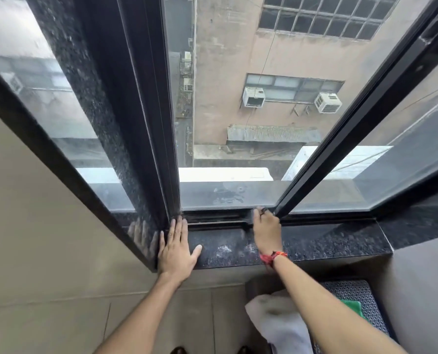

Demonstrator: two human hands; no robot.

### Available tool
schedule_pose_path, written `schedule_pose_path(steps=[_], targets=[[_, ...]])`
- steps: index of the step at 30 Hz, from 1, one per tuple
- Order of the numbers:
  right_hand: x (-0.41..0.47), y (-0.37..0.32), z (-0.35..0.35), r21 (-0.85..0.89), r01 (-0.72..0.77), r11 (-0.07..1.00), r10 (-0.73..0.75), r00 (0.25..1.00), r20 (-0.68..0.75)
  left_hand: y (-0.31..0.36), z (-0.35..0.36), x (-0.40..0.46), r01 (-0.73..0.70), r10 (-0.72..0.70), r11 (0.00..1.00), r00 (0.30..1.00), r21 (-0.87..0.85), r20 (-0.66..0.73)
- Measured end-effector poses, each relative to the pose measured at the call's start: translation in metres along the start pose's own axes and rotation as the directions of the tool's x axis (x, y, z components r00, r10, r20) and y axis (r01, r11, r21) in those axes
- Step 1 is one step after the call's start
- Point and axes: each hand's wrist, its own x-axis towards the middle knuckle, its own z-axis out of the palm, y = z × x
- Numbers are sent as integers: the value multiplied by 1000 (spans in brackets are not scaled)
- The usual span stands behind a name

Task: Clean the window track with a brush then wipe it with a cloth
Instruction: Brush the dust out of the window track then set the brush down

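The dark window track (212, 217) runs along the bottom of the open window, between two black frames. My right hand (266, 229) reaches into the track at its right end and is shut on a small dark brush (249, 217), whose bristles sit in the track grooves. My left hand (177, 247) lies flat, fingers apart, on the black granite sill (327, 241) at the left end of the track, holding nothing. A white cloth (279, 320) lies below the sill, partly hidden under my right forearm.
The cloth rests on a dark patterned stool or mat (350, 295) with something green (350, 306) on it. Pale dust specks (224, 249) lie on the sill. The black sliding frame (340, 139) slants up to the right. Beyond the opening is a long drop beside a building.
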Motion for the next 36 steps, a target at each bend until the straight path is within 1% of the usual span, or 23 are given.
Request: schedule_pose_path(steps=[1, 3, 5, 6, 8, 9, 12, 14, 16, 18, 20, 24, 25, 26, 28, 29, 30, 31, 32, 33, 34, 35, 36], targets=[[3, 14, -9, -94, 10, 996, -14, 999, -41, 0, 0, 0, 4, -4, 1000, 1000, -1, -2], [5, 28, -17, -211, 2, 977, -14, 999, -52, 1, 0, 0, 8, -8, 1000, 1000, -10, 1], [-1, 18, -7, -255, 54, 966, -58, 998, -10, 2, 1, 0, 10, -10, 1000, 1000, -24, 4], [-7, 7, 3, -245, 95, 965, -92, 996, 20, 3, 1, 0, 12, -12, 1000, 1000, -26, 7], [-20, -23, 29, -173, 183, 968, -171, 982, 81, 4, 1, 0, 16, -16, 999, 1000, -28, 10], [-28, -39, 42, -109, 209, 972, -197, 974, 114, 4, 0, 0, 16, -16, 1000, 1000, -25, 8], [-43, -86, 65, 181, 163, 970, -202, 953, 227, 2, -2, 0, 2, -1, 1000, 1000, -15, 27], [-46, -102, 67, 297, 117, 948, -201, 942, 270, 1, -3, 1, -2, 3, 1000, 999, -19, 38], [-37, -96, 60, 317, 105, 943, -189, 950, 249, 2, -5, 1, 4, -4, 1000, 999, -12, 37], [-21, -76, 45, 254, 67, 965, -121, 972, 199, 3, -5, 1, 11, -11, 1000, 1000, -5, 29], [-5, -47, 26, 151, 47, 987, -68, 989, 134, 4, -3, 1, 16, -16, 1000, 1000, 3, 20], [14, 5, -16, -47, 62, 997, -59, 996, 63, 4, -1, 0, 20, -20, 999, 1000, 40, -2], [14, 18, -22, -124, 88, 988, -85, 996, 33, 5, -1, 0, 27, -26, 999, 1000, 47, -14], [13, 31, -27, -143, 87, 986, -90, 996, -10, 9, -1, 0, 34, -33, 998, 999, 51, -28], [5, 52, -35, -73, 73, 995, -80, 991, -106, 20, 0, -1, 30, -26, 998, 996, 47, -84], [-1, 62, -39, -26, 50, 998, -53, 988, -148, 29, 1, -2, -3, 9, 999, 994, 53, -110], [-7, 70, -41, 42, -3, 999, 11, 982, -186, 40, 3, -2, -59, 67, 996, 990, 67, -121], [-11, 80, -44, 119, -74, 990, 99, 970, -223, 54, 6, -4, -131, 140, 988, 984, 84, -109], [-13, 89, -48, 223, -177, 959, 233, 937, -260, 69, 9, -5, -208, 216, 973, 973, 100, -80], [-11, 98, -51, 340, -289, 895, 388, 881, -271, 84, 13, -6, -281, 287, 953, 957, 117, -41], [-8, 107, -56, 450, -393, 802, 534, 809, -245, 103, 17, -6, -352, 355, 927, 935, 131, 6], [-4, 116, -62, 559, -472, 682, 654, 736, -177, 122, 22, -7, -422, 420, 897, 906, 132, 50], [0, 125, -68, 660, -515, 547, 734, 674, -83, 142, 27, -8, -488, 481, 865, 873, 118, 84]])
